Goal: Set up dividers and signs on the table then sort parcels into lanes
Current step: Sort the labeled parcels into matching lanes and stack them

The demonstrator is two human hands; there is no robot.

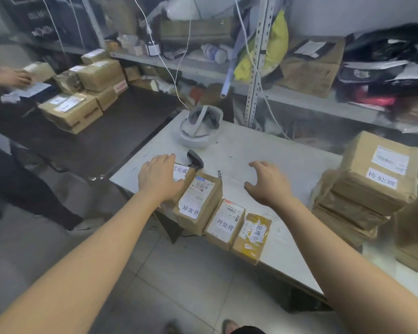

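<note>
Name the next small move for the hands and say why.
Probably lift the left hand off the 已完成 parcel: it lies flat there at the row's far end, beside the 异常件 parcel, while the right hand hovers open and empty.

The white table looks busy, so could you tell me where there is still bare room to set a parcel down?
Free: the white table between the headset, the right hand and the parcel stack. Crowded: the near-left edge, where four labelled parcels sit side by side under the left hand.
</note>
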